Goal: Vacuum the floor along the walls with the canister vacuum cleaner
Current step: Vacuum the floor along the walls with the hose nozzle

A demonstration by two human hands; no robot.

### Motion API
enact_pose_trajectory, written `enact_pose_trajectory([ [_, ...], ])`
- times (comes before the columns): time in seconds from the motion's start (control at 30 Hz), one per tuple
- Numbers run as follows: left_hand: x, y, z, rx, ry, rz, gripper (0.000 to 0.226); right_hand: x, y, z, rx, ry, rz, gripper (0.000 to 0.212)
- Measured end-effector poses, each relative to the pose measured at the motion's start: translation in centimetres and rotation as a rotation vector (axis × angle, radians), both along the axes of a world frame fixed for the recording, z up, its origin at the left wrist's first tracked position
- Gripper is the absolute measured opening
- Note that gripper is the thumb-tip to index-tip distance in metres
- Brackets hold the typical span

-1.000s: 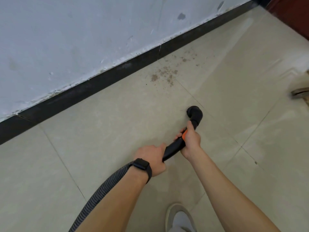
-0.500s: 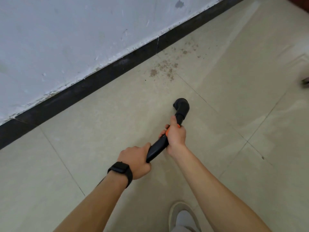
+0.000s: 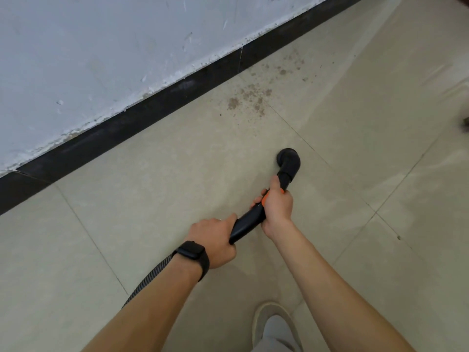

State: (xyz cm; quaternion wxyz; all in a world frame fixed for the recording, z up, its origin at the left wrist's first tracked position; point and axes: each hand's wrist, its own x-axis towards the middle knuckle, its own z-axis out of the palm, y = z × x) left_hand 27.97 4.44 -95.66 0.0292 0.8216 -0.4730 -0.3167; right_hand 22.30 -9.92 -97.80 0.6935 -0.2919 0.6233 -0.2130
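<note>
Here's the vacuum handle (image 3: 247, 223), a black tube with an orange patch, held low over the tiled floor (image 3: 127, 199) and angled up and to the right. At its far end sits a black elbow nozzle (image 3: 289, 163), out over the tile and well apart from the wall. Whether it touches the floor, I cannot tell.

The right hand (image 3: 278, 207) is wrapped round the forward part of the handle, fingers curled over the orange patch and thumb lying along the tube toward the elbow. The left hand (image 3: 215, 241) grips the rear end just as firmly, thumb pointing forward, with a black watch (image 3: 193, 252) on the wrist. From under that wrist a ribbed grey hose (image 3: 149, 279) trails down and left, beneath the forearm.

Ahead of the nozzle there's a scatter of brown dirt (image 3: 250, 97) on the tile, close to the black baseboard (image 3: 142, 123). That runs diagonally under a scuffed, pale wall (image 3: 101, 47). At the bottom, one light shoe (image 3: 264, 313) is planted between the forearms.
</note>
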Motion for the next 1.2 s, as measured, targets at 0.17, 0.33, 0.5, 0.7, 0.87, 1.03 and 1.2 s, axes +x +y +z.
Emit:
enact_pose_trajectory([
  [0.17,2.1,2.7,-0.3,0.024,-0.029,0.094,0.024,3.5,2.2,-0.5,0.033,-0.053,0.086,0.024],
  [0.33,2.8,1.6,-0.6,-0.006,-0.05,0.139,0.023,5.1,0.9,-0.1,0.048,-0.081,0.142,0.022],
  [0.5,3.0,-0.5,-0.7,-0.033,-0.064,0.157,0.024,6.0,-1.6,-0.1,0.071,-0.088,0.197,0.023],
  [0.7,4.2,-1.1,-0.9,-0.028,-0.101,0.175,0.026,7.8,-2.3,-0.7,0.101,-0.125,0.24,0.024],
  [0.87,6.6,-0.3,-0.3,0.022,-0.073,0.216,0.026,10.6,-1.6,-0.5,0.096,-0.084,0.282,0.024],
  [1.03,9.5,0.5,1.8,0.113,-0.018,0.246,0.027,13.0,-0.8,0.8,0.165,-0.063,0.297,0.024],
  [1.2,11.5,0.3,4.2,0.187,-0.046,0.238,0.027,15.1,-0.8,2.0,0.266,-0.107,0.299,0.026],
])
